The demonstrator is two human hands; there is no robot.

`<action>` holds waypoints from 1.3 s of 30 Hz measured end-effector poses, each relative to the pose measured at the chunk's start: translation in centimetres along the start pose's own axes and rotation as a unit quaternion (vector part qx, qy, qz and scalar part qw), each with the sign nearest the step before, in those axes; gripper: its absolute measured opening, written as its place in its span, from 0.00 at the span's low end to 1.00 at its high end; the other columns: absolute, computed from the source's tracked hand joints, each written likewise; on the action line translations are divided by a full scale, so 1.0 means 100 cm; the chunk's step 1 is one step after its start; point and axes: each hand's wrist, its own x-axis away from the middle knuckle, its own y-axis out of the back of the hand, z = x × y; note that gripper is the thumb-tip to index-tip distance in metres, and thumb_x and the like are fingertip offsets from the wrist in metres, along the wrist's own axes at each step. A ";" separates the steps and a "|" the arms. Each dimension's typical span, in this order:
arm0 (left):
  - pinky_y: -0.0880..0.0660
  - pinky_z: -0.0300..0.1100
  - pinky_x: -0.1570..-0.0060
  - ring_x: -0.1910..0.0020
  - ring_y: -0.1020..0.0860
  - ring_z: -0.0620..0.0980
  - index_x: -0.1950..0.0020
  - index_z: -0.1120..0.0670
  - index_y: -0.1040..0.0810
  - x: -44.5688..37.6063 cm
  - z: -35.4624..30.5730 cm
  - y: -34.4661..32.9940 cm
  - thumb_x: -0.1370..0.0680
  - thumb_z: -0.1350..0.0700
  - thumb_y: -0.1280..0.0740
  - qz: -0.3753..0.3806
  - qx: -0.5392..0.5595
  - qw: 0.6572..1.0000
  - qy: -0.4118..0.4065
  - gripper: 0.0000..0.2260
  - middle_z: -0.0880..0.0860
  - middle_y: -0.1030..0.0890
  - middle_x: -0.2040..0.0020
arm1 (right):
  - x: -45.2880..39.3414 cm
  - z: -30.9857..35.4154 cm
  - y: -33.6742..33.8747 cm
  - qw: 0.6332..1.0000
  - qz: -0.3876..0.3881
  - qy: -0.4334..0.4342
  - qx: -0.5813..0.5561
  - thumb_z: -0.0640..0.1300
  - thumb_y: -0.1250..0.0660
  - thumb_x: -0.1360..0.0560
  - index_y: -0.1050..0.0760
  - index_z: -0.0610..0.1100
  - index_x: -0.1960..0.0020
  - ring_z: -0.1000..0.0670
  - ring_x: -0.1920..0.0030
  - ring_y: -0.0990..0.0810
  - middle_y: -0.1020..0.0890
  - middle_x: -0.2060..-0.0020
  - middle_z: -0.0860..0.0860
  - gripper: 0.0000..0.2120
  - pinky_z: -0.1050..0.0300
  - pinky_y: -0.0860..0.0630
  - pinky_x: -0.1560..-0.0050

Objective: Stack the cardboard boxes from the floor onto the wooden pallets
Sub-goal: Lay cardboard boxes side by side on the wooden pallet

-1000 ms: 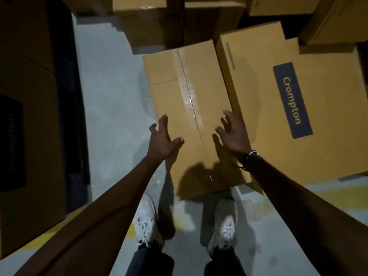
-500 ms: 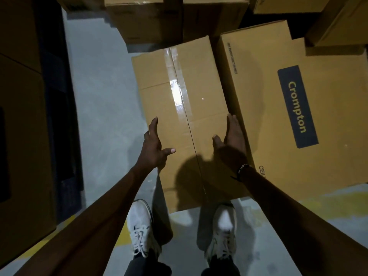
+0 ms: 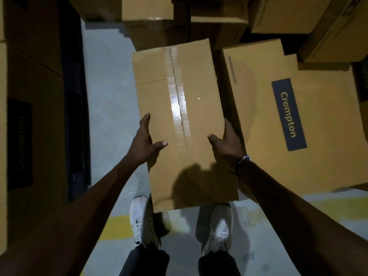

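A: Where is the taped box (image 3: 179, 120)?
B: Between both hands, sealed; contents cannot be seen.
A: The hands?
B: Left hand (image 3: 144, 144) and right hand (image 3: 229, 143) are spread against its sides, thumbs on top. The Crompton box (image 3: 294, 124) lies just beyond the right hand.

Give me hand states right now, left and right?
Left hand: open, flat against the taped box's left side, thumb on top.
Right hand: open, against the box's right side, thumb on top.
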 end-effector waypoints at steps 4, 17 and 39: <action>0.37 0.48 0.26 0.19 0.41 0.55 0.15 0.54 0.54 0.037 -0.046 0.050 0.23 0.52 0.25 -0.044 0.007 0.999 -0.007 0.46 0.52 0.48 0.15 | 0.047 0.047 0.014 0.999 -0.003 0.042 -0.001 0.47 0.31 0.19 0.45 0.52 0.17 0.46 0.22 0.36 0.35 0.21 0.51 0.35 0.42 0.37 0.22; 0.33 0.46 0.28 0.26 0.33 0.45 0.15 0.46 0.55 0.274 -0.263 0.226 0.24 0.49 0.23 -0.206 0.138 0.968 0.020 0.49 0.45 0.37 0.21 | 0.287 0.254 0.137 0.980 0.036 0.195 -0.028 0.46 0.27 0.22 0.33 0.52 0.24 0.54 0.36 0.26 0.23 0.36 0.56 0.29 0.57 0.29 0.37; 0.25 0.27 0.48 0.39 0.25 0.28 0.21 0.41 0.36 0.765 -0.292 0.262 0.24 0.52 0.22 -0.485 0.312 0.816 0.036 0.36 0.37 0.26 0.32 | 0.661 0.312 0.098 0.885 0.274 0.371 0.070 0.55 0.27 0.23 0.40 0.55 0.28 0.58 0.37 0.24 0.25 0.34 0.55 0.30 0.63 0.27 0.43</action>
